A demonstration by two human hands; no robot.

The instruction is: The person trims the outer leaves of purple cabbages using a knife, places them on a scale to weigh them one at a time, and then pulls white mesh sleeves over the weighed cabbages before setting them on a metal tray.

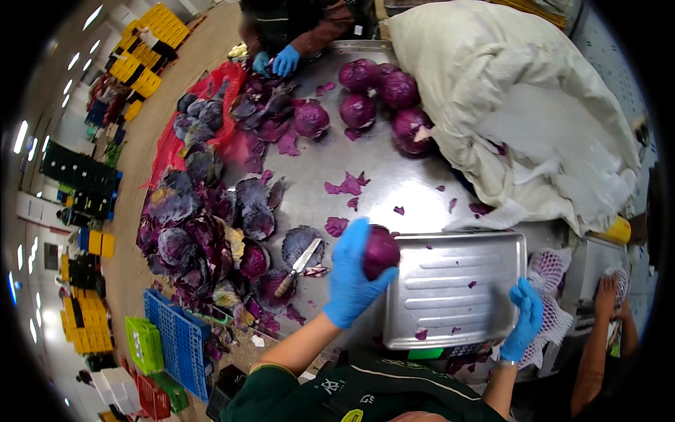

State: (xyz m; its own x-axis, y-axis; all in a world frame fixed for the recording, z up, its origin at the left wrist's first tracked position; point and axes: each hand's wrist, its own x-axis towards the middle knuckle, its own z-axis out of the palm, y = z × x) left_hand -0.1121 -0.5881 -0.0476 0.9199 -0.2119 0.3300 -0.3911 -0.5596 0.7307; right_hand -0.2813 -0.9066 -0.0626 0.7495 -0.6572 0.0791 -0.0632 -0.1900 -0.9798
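Observation:
My left hand (351,278), in a blue glove, is wrapped round a small red cabbage (382,252) above the left rim of a metal tray (522,264). A knife (299,266) with a wooden handle lies on loose cabbage leaves to the left of that hand. By the tray's right rim is my right hand (524,320), also gloved in blue. Its fingers are bent and apart, with nothing visible in them. White foam net sleeves (550,271) lie close beside it. A few purple leaf scraps are in the tray.
Trimmed leaves (190,246) are heaped along the table's left side. Several red cabbages (357,111) sit at the far side, next to a big white sack (506,63). Another person's gloved hands (285,62) work at the far edge; bare hands (608,295) hold foam netting at right.

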